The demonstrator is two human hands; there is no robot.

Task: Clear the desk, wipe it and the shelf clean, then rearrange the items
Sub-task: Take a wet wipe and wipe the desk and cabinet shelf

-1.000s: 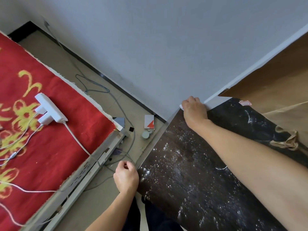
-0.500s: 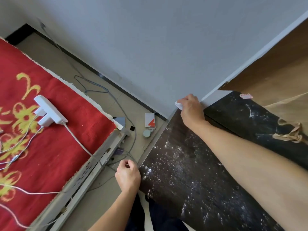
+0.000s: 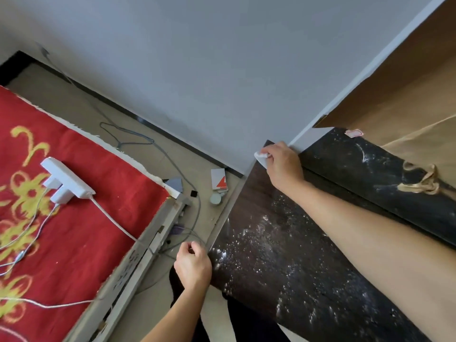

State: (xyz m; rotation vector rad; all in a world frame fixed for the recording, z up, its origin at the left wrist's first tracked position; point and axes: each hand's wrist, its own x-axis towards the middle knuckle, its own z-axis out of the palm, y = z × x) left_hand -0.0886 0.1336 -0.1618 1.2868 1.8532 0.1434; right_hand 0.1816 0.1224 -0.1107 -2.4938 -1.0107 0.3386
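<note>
I see my right hand (image 3: 283, 166) pinching a small white wipe (image 3: 261, 157) at the far corner of the dark, glossy, dust-speckled desk (image 3: 283, 255), whose long axis runs toward the lower right, while my left hand (image 3: 193, 266) clenches its near corner.

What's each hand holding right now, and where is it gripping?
The right hand pinches a white wipe by its near end, at the desk's far corner. The left hand is curled; contents cannot be told.
</note>
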